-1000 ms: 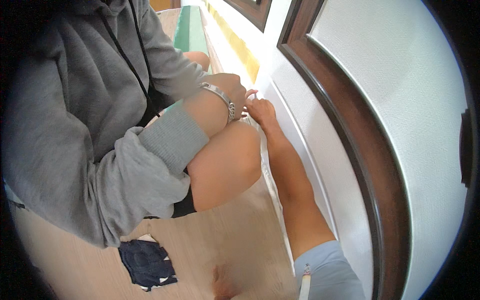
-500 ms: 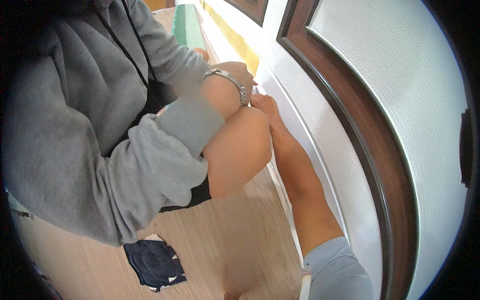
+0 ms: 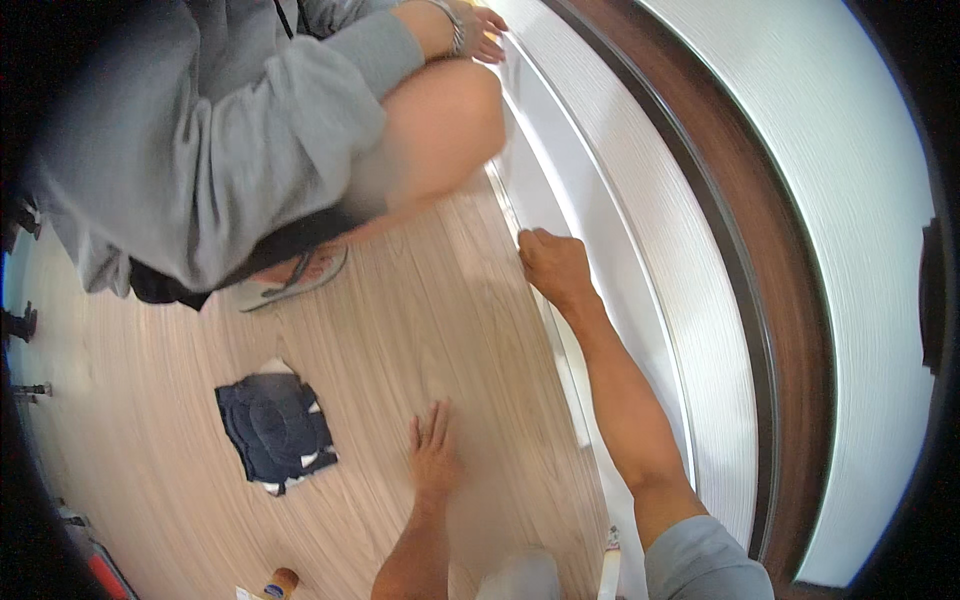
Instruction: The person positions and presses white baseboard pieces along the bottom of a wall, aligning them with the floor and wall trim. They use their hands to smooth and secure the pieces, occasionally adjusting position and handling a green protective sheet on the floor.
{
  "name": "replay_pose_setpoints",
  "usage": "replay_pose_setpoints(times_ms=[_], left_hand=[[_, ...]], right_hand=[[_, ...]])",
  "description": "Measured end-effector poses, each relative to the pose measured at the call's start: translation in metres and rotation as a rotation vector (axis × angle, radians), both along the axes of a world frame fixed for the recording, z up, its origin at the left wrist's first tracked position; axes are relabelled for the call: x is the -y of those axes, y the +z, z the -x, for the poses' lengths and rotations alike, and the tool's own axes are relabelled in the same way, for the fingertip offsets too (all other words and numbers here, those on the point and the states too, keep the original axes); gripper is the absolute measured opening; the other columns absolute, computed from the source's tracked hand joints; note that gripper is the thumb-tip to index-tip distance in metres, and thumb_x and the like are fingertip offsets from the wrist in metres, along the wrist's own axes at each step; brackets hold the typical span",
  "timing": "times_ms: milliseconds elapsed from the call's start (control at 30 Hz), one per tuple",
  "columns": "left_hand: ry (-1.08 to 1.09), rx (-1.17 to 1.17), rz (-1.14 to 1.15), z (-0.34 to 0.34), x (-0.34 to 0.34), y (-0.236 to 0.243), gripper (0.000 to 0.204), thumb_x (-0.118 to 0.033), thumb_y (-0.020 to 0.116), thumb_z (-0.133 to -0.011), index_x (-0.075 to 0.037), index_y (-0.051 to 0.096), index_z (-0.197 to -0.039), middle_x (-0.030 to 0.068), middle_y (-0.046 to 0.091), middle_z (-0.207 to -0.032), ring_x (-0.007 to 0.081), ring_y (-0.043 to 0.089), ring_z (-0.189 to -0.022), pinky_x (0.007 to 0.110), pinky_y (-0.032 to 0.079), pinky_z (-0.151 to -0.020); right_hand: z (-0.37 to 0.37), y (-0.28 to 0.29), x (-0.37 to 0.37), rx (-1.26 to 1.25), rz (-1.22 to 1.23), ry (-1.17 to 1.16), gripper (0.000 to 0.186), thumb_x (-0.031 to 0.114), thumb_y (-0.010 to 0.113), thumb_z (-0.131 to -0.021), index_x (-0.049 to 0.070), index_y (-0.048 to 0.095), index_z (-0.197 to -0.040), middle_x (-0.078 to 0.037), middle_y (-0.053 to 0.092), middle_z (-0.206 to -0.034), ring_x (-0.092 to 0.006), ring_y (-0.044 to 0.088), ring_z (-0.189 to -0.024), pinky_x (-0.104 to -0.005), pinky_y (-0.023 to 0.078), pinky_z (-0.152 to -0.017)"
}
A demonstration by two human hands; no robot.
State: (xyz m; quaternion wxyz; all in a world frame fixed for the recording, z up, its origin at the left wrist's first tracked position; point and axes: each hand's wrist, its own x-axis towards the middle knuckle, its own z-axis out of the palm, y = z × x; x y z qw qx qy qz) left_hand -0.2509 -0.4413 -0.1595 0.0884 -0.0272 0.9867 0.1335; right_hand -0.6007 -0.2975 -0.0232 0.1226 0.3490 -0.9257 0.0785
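Note:
My right hand (image 3: 555,265) is closed, its fingers curled down at the foot of a long white board (image 3: 600,230) that runs along the wall. What the fingers hold, if anything, is hidden. My left hand (image 3: 435,460) is open, fingers stretched forward over the wood-look floor (image 3: 400,330); whether it presses on the floor I cannot tell. Farther along, the bent hand (image 3: 482,38) of a person in a grey hoodie rests near the same board, with a metal bracelet on the wrist.
That person's bare knee (image 3: 450,120) and sandalled foot (image 3: 300,275) stand at the far left of my right hand. A dark cloth-like pad (image 3: 277,425) with pale edges lies on the floor. A brown-capped bottle (image 3: 280,583) is at the near edge. A white door panel (image 3: 840,150) with brown trim rises at right.
My right hand has come nearer along the board, away from the other person's hand. My left hand has moved forward into fuller view. The whole view has shifted nearer.

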Motion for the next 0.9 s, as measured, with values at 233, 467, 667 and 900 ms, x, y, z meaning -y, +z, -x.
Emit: replay_pose_setpoints(times_ms=[233, 467, 667, 900], left_hand=[[0.026, -0.093, -0.124, 0.001, 0.003, 0.013, 0.082, -0.061, 0.06, -0.096, -0.019, 0.036, -0.162, 0.0015, 0.024, -0.173, 0.02, 0.016, -0.161, 0.047, 0.004, -0.134], [0.03, -0.195, -0.105, -0.003, 0.002, 0.007, 0.075, -0.057, 0.061, -0.097, -0.016, 0.045, -0.158, 0.0027, 0.029, -0.172, 0.0211, 0.023, -0.159, 0.047, 0.011, -0.133], [0.028, -0.279, -0.138, -0.005, -0.004, 0.0, 0.073, -0.057, 0.062, -0.097, -0.013, 0.051, -0.154, 0.0053, 0.037, -0.169, 0.0229, 0.028, -0.157, 0.047, 0.013, -0.132], [0.07, -0.529, -0.26, -0.024, -0.012, 0.007, 0.07, -0.05, 0.064, -0.098, -0.011, 0.048, -0.155, 0.0074, 0.04, -0.166, 0.0243, 0.03, -0.157, 0.049, 0.013, -0.131]], right_hand=[[-0.048, 0.003, -0.048, -0.113, -0.017, -0.115, 0.008, 0.011, 0.06, -0.092, 0.006, 0.061, -0.085, -0.016, 0.067, -0.079, -0.0375, 0.069, -0.073, -0.0495, 0.055, -0.064], [-0.326, -0.011, -0.159, 0.003, -0.095, 0.105, 0.008, 0.01, 0.064, -0.08, 0.011, 0.058, -0.076, -0.009, 0.064, -0.076, -0.0306, 0.066, -0.06, -0.0467, 0.049, -0.048], [-0.375, 0.014, -0.24, -0.211, 0.02, 0.098, 0.032, -0.002, 0.071, -0.075, 0.01, 0.044, -0.064, -0.006, 0.046, -0.061, -0.0234, 0.052, -0.046, -0.0368, 0.043, -0.042], [-0.514, 0.004, -0.265, -0.079, -0.076, 0.184, 0.008, 0.011, 0.066, -0.083, 0.016, 0.061, -0.079, -0.004, 0.055, -0.068, -0.0247, 0.06, -0.055, -0.0397, 0.05, -0.047]])
